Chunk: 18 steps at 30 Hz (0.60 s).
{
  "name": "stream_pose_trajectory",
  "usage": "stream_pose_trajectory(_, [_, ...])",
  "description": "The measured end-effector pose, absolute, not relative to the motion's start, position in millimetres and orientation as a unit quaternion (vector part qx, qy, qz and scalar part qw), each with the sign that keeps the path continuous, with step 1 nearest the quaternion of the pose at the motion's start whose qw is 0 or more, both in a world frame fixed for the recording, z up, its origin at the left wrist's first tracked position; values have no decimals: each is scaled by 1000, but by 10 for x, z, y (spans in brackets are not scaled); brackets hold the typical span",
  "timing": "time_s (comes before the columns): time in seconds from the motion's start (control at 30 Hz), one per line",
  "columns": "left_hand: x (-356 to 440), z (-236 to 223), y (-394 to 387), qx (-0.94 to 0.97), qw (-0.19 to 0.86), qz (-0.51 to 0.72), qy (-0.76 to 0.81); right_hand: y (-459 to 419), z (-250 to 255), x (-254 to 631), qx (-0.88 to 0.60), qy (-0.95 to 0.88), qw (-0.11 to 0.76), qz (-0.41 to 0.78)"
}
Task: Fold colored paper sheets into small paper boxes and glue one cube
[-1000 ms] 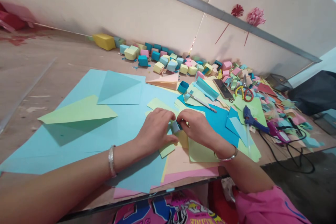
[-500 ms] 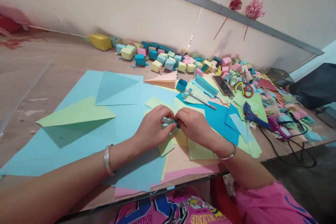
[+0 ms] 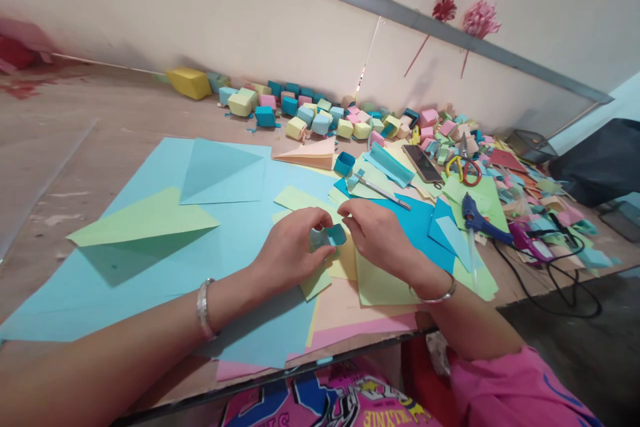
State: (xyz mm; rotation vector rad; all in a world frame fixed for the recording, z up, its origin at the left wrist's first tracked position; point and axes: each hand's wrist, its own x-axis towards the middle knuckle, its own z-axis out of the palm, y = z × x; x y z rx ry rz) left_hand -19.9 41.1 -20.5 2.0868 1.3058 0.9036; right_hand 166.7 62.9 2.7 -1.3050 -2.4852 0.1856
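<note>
My left hand holds a small light-blue paper box between its thumb and fingers. Part of the box is hidden behind those fingers. Close to its right side is my right hand, its fingers bent and slightly apart, with nothing visible in them. Beneath both hands lie overlapping sheets, among them a light-green paper piece and a large light-blue sheet. Just beyond the hands stand a teal open paper box and a pen-like tool.
Many small paper boxes line the wall. To the right are a phone, scissors, a blue glue gun and a black cable. Folded green paper stands up on the left.
My right hand has drawn slightly away from the small box, where its fingers met my left fingers before. More of the box's blue face now shows in my left hand.
</note>
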Motion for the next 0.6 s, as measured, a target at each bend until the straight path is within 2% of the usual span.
stream_pose_trajectory(0.27, [-220, -218, 415, 789, 236, 321, 467, 692, 182, 1776, -447, -876, 159, 92])
stream_pose_trajectory(0.47, [-221, -219, 407, 779, 231, 335, 477, 614, 217, 1780, -376, -909, 93, 156])
stream_pose_trajectory(0.6, [-212, -172, 420, 726, 248, 406, 496, 624, 94, 1715, -406, -897, 139, 108])
